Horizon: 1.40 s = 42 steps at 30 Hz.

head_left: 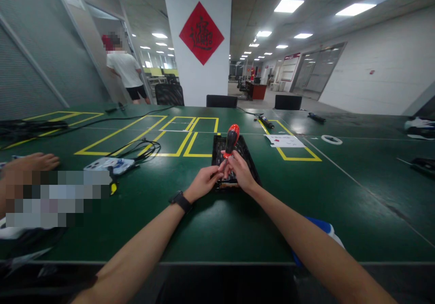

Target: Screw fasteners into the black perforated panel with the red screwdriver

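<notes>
The right hand [239, 168] is grasping the red-and-black screwdriver [232, 138] low down, its handle standing nearly upright above the fingers, over the black tray [248, 155]; the left hand [205, 180] is curling close beside, though whether it is pinching anything I cannot tell

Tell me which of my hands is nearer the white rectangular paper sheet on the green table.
Right. Your right hand is apart from the paper sheet, to its left and closer to you; your left hand is farther left, also closer to you.

red-black screwdriver [233, 137], black tray [250, 160], green table [231, 231]
</notes>
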Each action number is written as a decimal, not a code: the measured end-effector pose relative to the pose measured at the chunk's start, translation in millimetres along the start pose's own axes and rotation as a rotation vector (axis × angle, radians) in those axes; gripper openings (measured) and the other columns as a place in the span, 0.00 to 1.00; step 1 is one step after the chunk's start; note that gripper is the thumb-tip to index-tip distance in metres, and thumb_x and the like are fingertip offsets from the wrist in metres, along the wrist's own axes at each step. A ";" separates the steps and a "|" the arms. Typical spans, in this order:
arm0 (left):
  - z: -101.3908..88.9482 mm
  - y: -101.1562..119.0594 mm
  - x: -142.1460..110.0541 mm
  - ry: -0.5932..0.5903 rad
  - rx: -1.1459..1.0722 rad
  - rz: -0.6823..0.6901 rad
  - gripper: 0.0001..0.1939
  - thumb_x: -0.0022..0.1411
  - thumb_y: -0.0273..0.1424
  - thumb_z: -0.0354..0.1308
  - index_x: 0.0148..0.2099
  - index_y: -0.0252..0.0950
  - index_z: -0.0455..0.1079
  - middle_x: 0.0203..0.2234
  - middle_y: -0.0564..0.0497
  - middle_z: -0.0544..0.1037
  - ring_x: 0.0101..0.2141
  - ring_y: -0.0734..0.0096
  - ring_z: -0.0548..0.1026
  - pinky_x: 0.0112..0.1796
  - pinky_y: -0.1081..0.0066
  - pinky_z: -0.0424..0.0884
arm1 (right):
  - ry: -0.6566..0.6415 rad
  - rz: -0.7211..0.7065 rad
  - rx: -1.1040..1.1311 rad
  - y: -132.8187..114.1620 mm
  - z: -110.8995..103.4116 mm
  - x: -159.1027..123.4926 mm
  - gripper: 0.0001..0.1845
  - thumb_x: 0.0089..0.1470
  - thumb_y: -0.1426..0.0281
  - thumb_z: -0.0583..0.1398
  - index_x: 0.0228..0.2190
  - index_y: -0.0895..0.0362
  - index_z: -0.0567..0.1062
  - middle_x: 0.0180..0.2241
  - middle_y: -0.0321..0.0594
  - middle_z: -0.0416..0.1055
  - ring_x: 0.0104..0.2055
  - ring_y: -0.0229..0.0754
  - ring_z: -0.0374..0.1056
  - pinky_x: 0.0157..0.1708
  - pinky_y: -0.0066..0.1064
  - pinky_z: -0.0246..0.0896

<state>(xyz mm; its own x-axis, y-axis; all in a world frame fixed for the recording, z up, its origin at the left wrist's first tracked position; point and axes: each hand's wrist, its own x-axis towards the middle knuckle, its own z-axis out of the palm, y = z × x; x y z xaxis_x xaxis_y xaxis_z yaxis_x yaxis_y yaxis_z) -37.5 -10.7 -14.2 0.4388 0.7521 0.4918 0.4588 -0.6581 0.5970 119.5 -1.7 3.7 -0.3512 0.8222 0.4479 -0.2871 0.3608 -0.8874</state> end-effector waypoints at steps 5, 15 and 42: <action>1.4 2.0 -0.2 0.036 0.034 -0.033 0.11 0.58 0.36 0.51 0.31 0.32 0.66 0.23 0.54 0.68 0.25 0.76 0.64 0.29 0.76 0.60 | 0.010 -0.022 0.001 -2.3 1.3 -0.8 0.19 0.56 0.59 0.50 0.45 0.56 0.62 0.25 0.33 0.67 0.18 0.29 0.60 0.20 0.23 0.57; 0.9 4.4 -0.4 0.038 -0.029 -0.050 0.11 0.56 0.36 0.55 0.29 0.32 0.66 0.21 0.55 0.68 0.24 0.77 0.64 0.28 0.76 0.60 | -0.002 -0.015 -0.024 -4.6 2.5 -1.5 0.18 0.56 0.60 0.51 0.45 0.56 0.62 0.25 0.33 0.68 0.18 0.29 0.61 0.20 0.23 0.56; -0.9 1.1 -1.6 0.012 -0.026 -0.001 0.12 0.60 0.34 0.49 0.33 0.32 0.69 0.26 0.52 0.72 0.28 0.75 0.67 0.32 0.75 0.62 | -0.016 -0.008 0.047 -1.0 0.4 0.5 0.21 0.57 0.60 0.48 0.49 0.57 0.60 0.26 0.35 0.69 0.18 0.30 0.60 0.20 0.24 0.59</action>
<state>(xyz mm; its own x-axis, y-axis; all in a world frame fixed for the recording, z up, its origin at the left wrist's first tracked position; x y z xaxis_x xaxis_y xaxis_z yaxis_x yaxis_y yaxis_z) -38.4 -12.6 -13.7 0.4291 0.7534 0.4983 0.4394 -0.6561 0.6136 119.2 -1.9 4.9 -0.3630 0.8122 0.4566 -0.3311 0.3456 -0.8780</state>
